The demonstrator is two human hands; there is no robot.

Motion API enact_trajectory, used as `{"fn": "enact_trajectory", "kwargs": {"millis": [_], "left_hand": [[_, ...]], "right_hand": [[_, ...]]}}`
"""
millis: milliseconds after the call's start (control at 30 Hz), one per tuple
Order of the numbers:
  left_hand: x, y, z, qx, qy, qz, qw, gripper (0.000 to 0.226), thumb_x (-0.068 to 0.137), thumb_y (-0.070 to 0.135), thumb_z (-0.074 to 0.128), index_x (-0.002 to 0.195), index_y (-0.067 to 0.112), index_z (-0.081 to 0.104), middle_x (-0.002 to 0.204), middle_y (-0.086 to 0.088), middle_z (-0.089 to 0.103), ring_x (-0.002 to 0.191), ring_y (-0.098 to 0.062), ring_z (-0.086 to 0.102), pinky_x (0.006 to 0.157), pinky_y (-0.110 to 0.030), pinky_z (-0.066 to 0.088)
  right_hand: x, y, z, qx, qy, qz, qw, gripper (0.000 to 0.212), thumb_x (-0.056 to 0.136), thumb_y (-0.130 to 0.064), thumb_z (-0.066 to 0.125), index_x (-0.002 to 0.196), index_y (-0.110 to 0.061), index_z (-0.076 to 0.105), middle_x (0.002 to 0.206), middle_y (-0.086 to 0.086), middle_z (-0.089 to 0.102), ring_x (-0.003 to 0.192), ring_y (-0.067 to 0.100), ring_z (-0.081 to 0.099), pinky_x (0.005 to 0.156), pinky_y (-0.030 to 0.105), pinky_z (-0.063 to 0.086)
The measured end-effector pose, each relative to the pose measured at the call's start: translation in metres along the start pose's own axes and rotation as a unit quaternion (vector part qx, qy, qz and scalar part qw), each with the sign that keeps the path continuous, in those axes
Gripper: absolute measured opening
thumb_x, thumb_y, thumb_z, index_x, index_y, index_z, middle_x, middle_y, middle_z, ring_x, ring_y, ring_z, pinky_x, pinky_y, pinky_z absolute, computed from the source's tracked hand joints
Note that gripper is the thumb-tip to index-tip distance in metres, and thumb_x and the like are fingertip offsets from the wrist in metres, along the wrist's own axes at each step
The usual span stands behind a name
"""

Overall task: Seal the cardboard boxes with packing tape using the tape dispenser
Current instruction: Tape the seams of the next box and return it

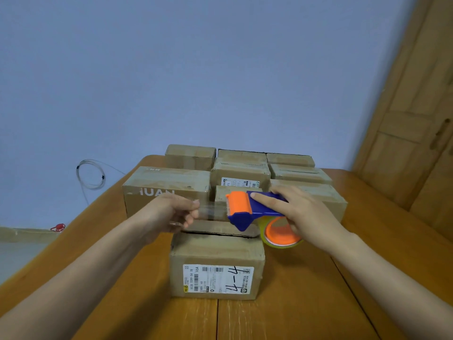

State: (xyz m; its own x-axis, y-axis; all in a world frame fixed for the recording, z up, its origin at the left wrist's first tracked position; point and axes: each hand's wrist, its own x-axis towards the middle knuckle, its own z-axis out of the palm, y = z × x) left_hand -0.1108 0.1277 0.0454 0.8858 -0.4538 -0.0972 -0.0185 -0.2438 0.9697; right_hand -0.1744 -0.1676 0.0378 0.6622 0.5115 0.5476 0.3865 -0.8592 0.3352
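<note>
Head view shows our right hand (297, 218) wrapped around the tape dispenser (252, 208), index finger laid along its blue body, while our left hand (176, 212) pinches the free end of the clear tape (212, 211) — a short strip stretched taut between the two, just above the nearest box (217, 263). That box sits near the middle of the table (306, 303), its top flaps closed but with a dark seam showing along the far edge. We judge the tape thin, sticky and quick to fold on itself, so it is best kept tensioned and held only by its tip; the dispenser looks light and rigid, best gripped by its body. The box probably gives a little under pressure. Behind it, more boxes (169, 187) crowd the far edge, leaving little room to pull the tape past that side.
</note>
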Motion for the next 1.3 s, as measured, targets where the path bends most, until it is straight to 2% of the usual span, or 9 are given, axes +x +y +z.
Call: {"fn": "enact_trajectory", "kwargs": {"millis": [200, 333, 467, 633, 867, 1000, 1133, 1300], "left_hand": [[-0.01, -0.035, -0.058, -0.021, 0.076, -0.052, 0.996, 0.033, 0.089, 0.023, 0.058, 0.058, 0.014, 0.061, 0.058, -0.007, 0.049, 0.055, -0.016, 0.045, 0.06, -0.03, 0.034], [-0.016, -0.05, -0.069, -0.046, 0.051, -0.077, 0.995, 0.027, 0.079, 0.027, 0.06, 0.056, 0.013, 0.059, 0.059, -0.009, 0.048, 0.053, -0.016, 0.045, 0.058, -0.029, 0.032], [-0.013, -0.051, -0.065, -0.061, 0.053, -0.069, 0.994, 0.025, 0.078, 0.028, 0.059, 0.061, 0.01, 0.053, 0.059, -0.007, 0.046, 0.051, -0.016, 0.045, 0.06, -0.03, 0.034], [-0.009, -0.055, -0.065, -0.06, 0.055, -0.076, 0.994, 0.026, 0.077, 0.029, 0.06, 0.059, 0.011, 0.056, 0.058, -0.007, 0.046, 0.053, -0.018, 0.045, 0.06, -0.03, 0.035], [-0.01, -0.057, -0.063, -0.052, 0.056, -0.067, 0.995, 0.026, 0.077, 0.03, 0.06, 0.062, 0.009, 0.056, 0.058, -0.007, 0.045, 0.054, -0.018, 0.044, 0.06, -0.031, 0.035], [-0.011, -0.058, -0.062, -0.044, 0.058, -0.056, 0.996, 0.028, 0.076, 0.032, 0.061, 0.057, 0.012, 0.058, 0.057, -0.008, 0.046, 0.053, -0.018, 0.045, 0.062, -0.032, 0.036], [-0.01, -0.06, -0.062, -0.023, 0.074, -0.034, 0.996, 0.035, 0.086, 0.027, 0.059, 0.053, 0.014, 0.059, 0.056, -0.009, 0.048, 0.054, -0.019, 0.045, 0.065, -0.033, 0.037], [-0.009, -0.063, -0.058, -0.02, 0.086, -0.02, 0.996, 0.04, 0.091, 0.02, 0.057, 0.052, 0.012, 0.059, 0.055, -0.01, 0.048, 0.052, -0.02, 0.044, 0.061, -0.031, 0.036]], "right_hand": [[-0.054, 0.036, -0.001, -0.022, -0.039, 0.057, 0.997, 0.101, 0.057, 0.001, 0.086, 0.14, -0.031, 0.039, 0.111, 0.007, 0.064, 0.093, 0.027, 0.064, 0.066, 0.032, 0.053], [-0.069, 0.043, -0.004, -0.036, -0.038, 0.069, 0.996, 0.102, 0.051, -0.001, 0.089, 0.137, -0.028, 0.042, 0.107, 0.008, 0.064, 0.088, 0.027, 0.064, 0.062, 0.031, 0.052], [-0.069, 0.045, -0.002, -0.042, -0.03, 0.064, 0.997, 0.101, 0.052, -0.003, 0.09, 0.138, -0.027, 0.042, 0.107, 0.01, 0.065, 0.09, 0.029, 0.065, 0.063, 0.034, 0.054], [-0.069, 0.048, -0.006, -0.04, -0.007, 0.066, 0.997, 0.102, 0.048, 0.002, 0.09, 0.135, -0.025, 0.045, 0.106, 0.011, 0.066, 0.088, 0.03, 0.066, 0.062, 0.033, 0.054], [-0.072, 0.047, -0.008, -0.036, -0.012, 0.064, 0.997, 0.103, 0.047, -0.004, 0.093, 0.135, -0.024, 0.043, 0.108, 0.012, 0.066, 0.091, 0.03, 0.066, 0.061, 0.033, 0.055], [-0.076, 0.046, -0.009, -0.044, -0.014, 0.06, 0.997, 0.105, 0.045, -0.006, 0.094, 0.135, -0.023, 0.043, 0.11, 0.012, 0.065, 0.093, 0.029, 0.065, 0.062, 0.033, 0.055], [-0.08, 0.046, -0.009, -0.041, -0.018, 0.064, 0.997, 0.105, 0.046, -0.004, 0.093, 0.136, -0.024, 0.042, 0.111, 0.012, 0.064, 0.093, 0.03, 0.064, 0.064, 0.033, 0.054], [-0.087, 0.045, -0.004, -0.048, -0.018, 0.068, 0.996, 0.107, 0.044, 0.002, 0.092, 0.135, -0.024, 0.044, 0.107, 0.014, 0.066, 0.091, 0.033, 0.066, 0.064, 0.038, 0.055]]}}
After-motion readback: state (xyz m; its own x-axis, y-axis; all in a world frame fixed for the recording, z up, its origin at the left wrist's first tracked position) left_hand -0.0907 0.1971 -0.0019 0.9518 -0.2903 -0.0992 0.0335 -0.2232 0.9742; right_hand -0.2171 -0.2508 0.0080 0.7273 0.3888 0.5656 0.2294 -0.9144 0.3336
